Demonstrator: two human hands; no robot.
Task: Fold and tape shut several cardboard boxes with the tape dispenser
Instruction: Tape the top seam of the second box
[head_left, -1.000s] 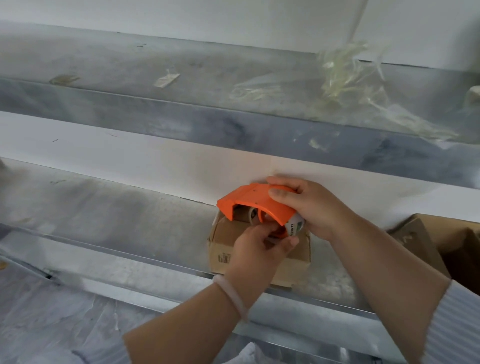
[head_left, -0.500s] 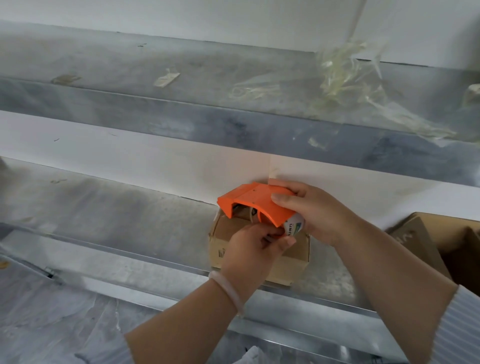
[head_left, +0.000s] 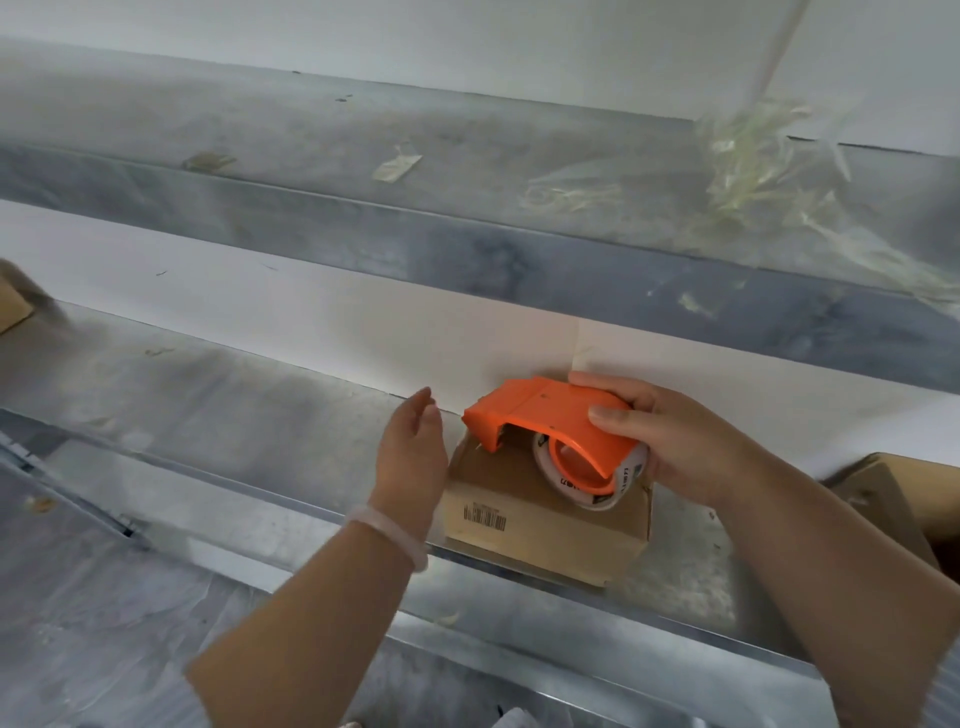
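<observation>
Barcode label (head_left: 484, 516) on the near face of the small cardboard box (head_left: 550, 525), black bars on a pale strip, digits too small to read; that is the clearest print here. Dark lettering runs round the white tape roll (head_left: 626, 475) as well, but it sits sideways and cannot be made out. The box is brown, plain, flaps down, and it sits on the grey metal shelf (head_left: 234, 415) against the white wall, its near edge right at the shelf's front lip. On top of it, the orange tape dispenser (head_left: 545, 421), a curved plastic shell with its nose tipped down onto the far left corner of the lid. The right hand (head_left: 675, 441) has it clamped, thumb on the near side, fingers wrapped over the top. The left hand (head_left: 413, 452) hangs just beside the box's left side, fingers loosely spread and holding nothing, a pale bracelet (head_left: 387, 535) on the wrist. Another open cardboard box (head_left: 883, 499) sits at far right, and torn clear tape scraps (head_left: 753, 171) litter the upper shelf.
</observation>
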